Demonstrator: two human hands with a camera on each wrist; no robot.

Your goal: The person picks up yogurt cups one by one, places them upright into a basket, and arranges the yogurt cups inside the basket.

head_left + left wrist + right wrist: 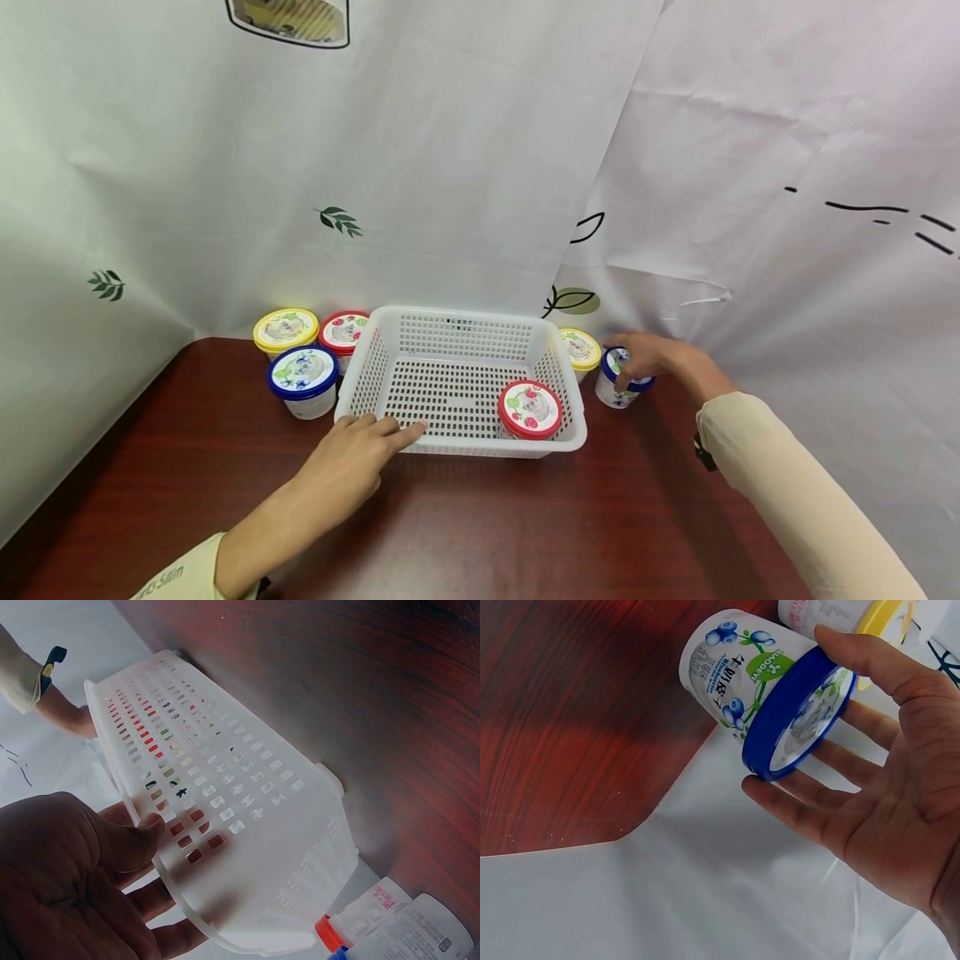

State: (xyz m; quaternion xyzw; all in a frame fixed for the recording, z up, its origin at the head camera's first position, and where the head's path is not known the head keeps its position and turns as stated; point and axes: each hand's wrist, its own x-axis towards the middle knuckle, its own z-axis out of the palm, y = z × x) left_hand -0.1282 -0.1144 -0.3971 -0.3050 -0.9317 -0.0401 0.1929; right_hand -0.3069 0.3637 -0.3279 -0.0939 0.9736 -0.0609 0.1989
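Observation:
At the right of the head view, my right hand (637, 357) spans the lid of a tub with a blue lid (617, 392). In the right wrist view the thumb lies at one edge of the blue lid (784, 712) and the fingers at the opposite edge. Blueberries are printed on the tub's white side. My left hand (358, 450) holds the near left rim of the white plastic basket (480, 450). The left wrist view has its thumb (146, 836) on the outer wall and the fingers past the rim. Inside the basket, at the right, sits a tub with a red lid (530, 410).
Left of the basket stand tubs with a yellow lid (286, 329), a red lid (344, 332) and a blue lid (303, 372). Another yellow-lidded tub (581, 348) is between the basket and the right hand. A white sheet (465, 167) hangs behind the dark red table (480, 525).

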